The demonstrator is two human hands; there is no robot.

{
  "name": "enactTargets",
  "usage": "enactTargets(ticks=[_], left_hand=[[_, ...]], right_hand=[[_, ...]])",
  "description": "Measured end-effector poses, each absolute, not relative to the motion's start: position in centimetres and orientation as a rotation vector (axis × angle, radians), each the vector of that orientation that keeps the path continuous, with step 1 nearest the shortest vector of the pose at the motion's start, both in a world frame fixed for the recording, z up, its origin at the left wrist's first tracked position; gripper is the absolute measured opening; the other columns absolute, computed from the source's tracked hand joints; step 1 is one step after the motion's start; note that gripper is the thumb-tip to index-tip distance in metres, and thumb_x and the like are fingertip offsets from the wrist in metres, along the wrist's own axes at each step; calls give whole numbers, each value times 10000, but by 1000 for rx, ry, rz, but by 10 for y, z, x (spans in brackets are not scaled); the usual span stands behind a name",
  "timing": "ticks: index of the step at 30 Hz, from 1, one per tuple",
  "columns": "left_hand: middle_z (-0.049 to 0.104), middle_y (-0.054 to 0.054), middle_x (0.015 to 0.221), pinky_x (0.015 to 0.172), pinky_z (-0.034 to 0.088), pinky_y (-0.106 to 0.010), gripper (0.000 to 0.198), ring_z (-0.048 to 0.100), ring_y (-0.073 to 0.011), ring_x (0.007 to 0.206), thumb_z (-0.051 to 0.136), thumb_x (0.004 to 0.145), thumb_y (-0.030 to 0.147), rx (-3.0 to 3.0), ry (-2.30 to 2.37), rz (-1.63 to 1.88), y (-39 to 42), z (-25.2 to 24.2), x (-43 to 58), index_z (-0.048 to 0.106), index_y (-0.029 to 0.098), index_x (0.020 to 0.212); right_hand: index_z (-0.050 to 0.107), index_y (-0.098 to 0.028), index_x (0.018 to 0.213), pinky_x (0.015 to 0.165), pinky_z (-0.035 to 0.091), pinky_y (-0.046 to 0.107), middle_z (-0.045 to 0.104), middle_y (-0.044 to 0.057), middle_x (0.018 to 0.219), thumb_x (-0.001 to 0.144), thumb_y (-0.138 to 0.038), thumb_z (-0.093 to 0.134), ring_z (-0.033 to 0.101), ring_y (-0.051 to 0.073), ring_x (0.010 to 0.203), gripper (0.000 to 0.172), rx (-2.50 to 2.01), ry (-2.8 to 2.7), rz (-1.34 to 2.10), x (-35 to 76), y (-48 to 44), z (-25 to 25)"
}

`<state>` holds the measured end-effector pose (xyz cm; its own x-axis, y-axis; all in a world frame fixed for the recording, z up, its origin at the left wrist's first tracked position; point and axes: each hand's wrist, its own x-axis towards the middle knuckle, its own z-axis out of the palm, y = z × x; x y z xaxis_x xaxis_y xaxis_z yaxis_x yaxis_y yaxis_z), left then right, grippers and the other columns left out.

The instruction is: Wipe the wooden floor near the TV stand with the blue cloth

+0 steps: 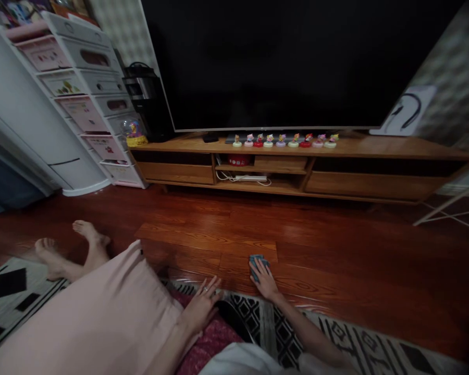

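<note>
A blue-grey cloth (257, 258) lies folded on the wooden floor (234, 234) just past the rug's edge. My right hand (264, 281) presses down on it from above, fingers stretched along the cloth. Over my lap, close to the dark red fabric (214, 336), my left hand (202, 304) is held with its fingers extended and nothing in them; a ring shows on one finger. A pale pink cushion (89, 317) lies beside my left forearm, which partly overlaps it.
A wooden TV cabinet (375, 188) carries a large television (281, 62) and several small figurines (281, 140). Pink-and-white drawers (97, 78) stand left. Bare feet (88, 232) rest past the cushion. Beneath me is a patterned rug (359, 338); thin white legs (445, 208) stand right.
</note>
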<state>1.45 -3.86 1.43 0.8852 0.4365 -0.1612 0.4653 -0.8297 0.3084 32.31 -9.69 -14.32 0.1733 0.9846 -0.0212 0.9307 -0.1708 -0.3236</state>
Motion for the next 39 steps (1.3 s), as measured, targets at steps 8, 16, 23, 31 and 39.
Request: enactTargets(ticks=[8,16,23,31,39], left_hand=[[226,-55,1608,1186,221,-532,566,140,-255,1481,539,895,187,2610,760,-175,-26,15,11,427,311,1436],[259,-35,1601,1181,223,-532,559,162,-261,1479,523,903,245,2574,781,-173,-25,5,4,412,316,1447],[315,-56,1580,1179,228,-524,550,224,-279,1462,535,901,275,2541,829,-211,-24,1,5,432,299,1440],[287,-67,1591,1187,214,-494,554,178,-272,1475,532,908,298,2479,917,-276,-23,4,5,421,270,1450],[234,-79,1608,1195,167,-491,527,123,-266,1485,530,915,311,2450,929,-232,-25,0,3,440,248,1431]], right_hand=[[248,-278,1532,1177,135,467,162,50,1622,977,-457,322,99,212,1489,588,-2383,-1722,373,310,-10,-122],[172,-360,1536,1187,155,435,132,-12,1625,975,-501,352,120,206,1486,605,-1998,-2073,356,303,-146,-155],[244,-337,1528,1174,181,466,211,6,1612,984,-481,287,150,206,1481,565,-2311,-1765,213,344,-121,-149],[214,-258,1545,1173,118,494,136,52,1628,975,-455,270,83,228,1490,606,-2487,-1606,234,333,-33,-136],[166,-328,1547,1176,157,455,128,1,1630,985,-479,287,95,216,1490,594,-2162,-1997,217,313,-157,-159]])
